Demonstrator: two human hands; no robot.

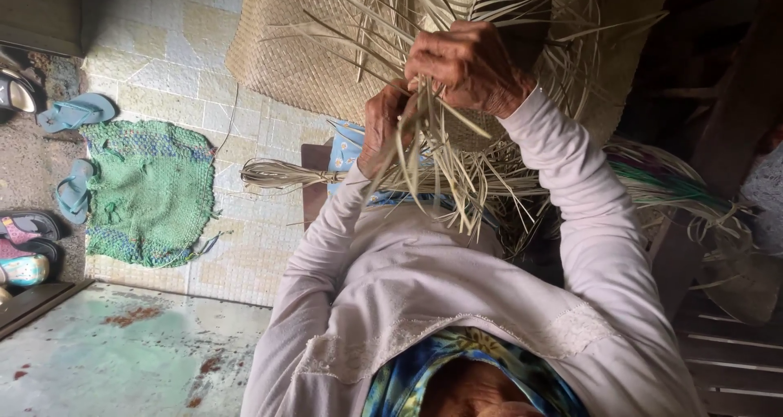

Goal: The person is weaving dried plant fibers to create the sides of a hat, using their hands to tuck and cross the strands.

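Gripping pale straw strands (440, 152), my right hand (469, 66) fingers closed, left hand (383, 127) half hidden, grasp unclear to me, woven mat (285, 50) cut off above.

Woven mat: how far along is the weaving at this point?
Done: a broad stretch of woven mat looks finished. In hand: left hand and right hand grip loose straw strips at its edge. Left: many strips hang unwoven; a bundle lies alongside.

We see the woven mat (277, 50) behind both hands; left of it, a floor rug (151, 193) between sandals (75, 111).
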